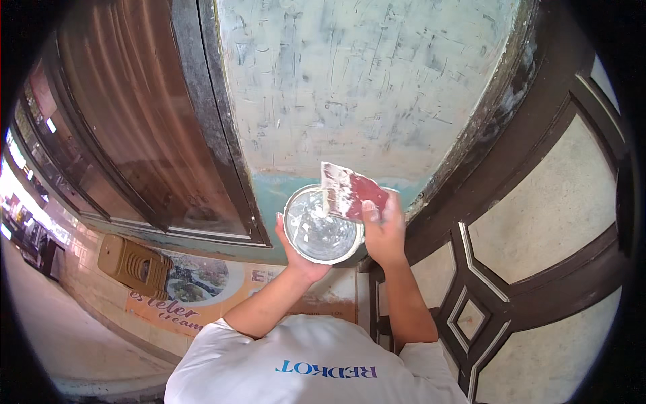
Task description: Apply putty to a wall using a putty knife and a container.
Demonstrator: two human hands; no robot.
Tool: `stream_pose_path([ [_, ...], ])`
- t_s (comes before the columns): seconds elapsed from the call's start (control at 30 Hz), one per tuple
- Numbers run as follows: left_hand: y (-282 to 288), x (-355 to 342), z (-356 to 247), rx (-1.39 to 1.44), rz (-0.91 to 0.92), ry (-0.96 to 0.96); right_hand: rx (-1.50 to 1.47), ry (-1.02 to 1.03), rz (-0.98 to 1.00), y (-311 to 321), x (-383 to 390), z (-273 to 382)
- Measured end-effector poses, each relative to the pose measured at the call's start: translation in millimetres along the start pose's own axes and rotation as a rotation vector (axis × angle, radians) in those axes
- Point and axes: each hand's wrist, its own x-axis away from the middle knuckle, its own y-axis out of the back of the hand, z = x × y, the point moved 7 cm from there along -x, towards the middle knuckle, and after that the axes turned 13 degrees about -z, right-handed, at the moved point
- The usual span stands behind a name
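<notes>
Red and smeared with white paste (pixel 331 178), one putty spreader (pixel 369 194) sat pinched in your right hand (pixel 385 232), over the far right rim of one round tub (pixel 346 257) that your left hand (pixel 297 262) cupped. One patchy wall (pixel 363 87) stood beyond the tub, one stool stack (pixel 134 266) left of it.

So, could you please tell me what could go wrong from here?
White paste on the red scraper in the right hand might drop outside the tub, since the blade appears to reach past its rim. The left hand grips the tub's near left side; if it slips, the tub could tilt.
</notes>
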Motion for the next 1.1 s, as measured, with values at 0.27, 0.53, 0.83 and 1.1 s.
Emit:
stream_pose_path([
  [0.27,10.9,-1.5,13.5,0.016,-0.146,-0.1,0.256,0.153,0.153,33.7,-11.8,-5.2],
  [0.53,36.8,3.6,8.4,0.028,-0.152,-0.302,-0.231,-0.596,0.534,8.3,9.3,-77.6],
  [0.83,26.1,-27.3,-56.4,-0.006,-0.125,-0.285,-0.442,-0.302,0.293,-59.1,-35.4,-38.0],
  [1.1,-4.6,-69.3,-137.5,-0.036,0.003,-0.213,-0.347,-0.295,0.236,-130.2,-78.2,-27.9],
])
